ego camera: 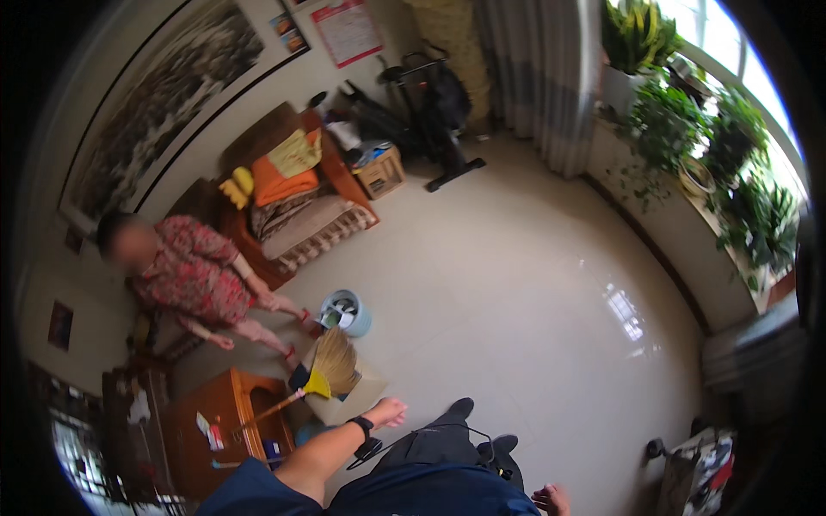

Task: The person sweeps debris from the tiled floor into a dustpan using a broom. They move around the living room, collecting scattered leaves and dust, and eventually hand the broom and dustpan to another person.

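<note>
My left hand (389,411) is held out over the floor, its fingers loosely curled and no object visible in it. A black watch (362,424) is strapped around that wrist. Beside the hand, a pale box (352,404) stands on the floor. A broom (334,361) with straw bristles and a yellow collar lies across the box, its handle reaching over a wooden table (193,426). At the bottom edge, my right hand (552,500) is partly cut off and blurred; its grip is unclear. A black cable (445,426) hangs across my dark trousers.
Another person (200,271) in a red patterned outfit stands at left, near a light-blue bin (357,319) with things inside. Beyond are a cushioned wooden armchair (316,232), a cardboard box (381,173) and an exercise bike (445,116). Potted plants (671,122) line the windowsill.
</note>
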{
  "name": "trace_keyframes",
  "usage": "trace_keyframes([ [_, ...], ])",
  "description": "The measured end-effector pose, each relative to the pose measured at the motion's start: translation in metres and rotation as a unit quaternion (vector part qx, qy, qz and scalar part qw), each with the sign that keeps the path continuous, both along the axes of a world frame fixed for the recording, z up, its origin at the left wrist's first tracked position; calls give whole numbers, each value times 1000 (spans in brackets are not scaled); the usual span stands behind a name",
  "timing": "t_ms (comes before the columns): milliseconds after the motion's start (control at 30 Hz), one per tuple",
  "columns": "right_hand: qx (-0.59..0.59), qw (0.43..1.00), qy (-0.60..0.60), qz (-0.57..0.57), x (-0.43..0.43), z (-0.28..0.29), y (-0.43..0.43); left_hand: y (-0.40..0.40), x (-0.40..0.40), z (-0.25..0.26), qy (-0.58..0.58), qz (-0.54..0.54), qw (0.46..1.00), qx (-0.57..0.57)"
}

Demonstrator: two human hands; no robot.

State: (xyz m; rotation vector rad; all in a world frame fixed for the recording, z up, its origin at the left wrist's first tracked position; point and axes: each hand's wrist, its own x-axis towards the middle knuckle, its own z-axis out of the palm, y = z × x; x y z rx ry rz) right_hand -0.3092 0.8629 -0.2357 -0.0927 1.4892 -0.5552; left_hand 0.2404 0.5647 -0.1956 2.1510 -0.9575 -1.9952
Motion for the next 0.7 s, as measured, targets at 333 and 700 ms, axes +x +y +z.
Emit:
trace_keyframes([
  [333,-196,937,109,267,-76,32,-158,179,0,47,-6,227,970,82],
  [700,-198,804,70,557,-33,46,-205,114,-28,25,97,257,961,-42],
])
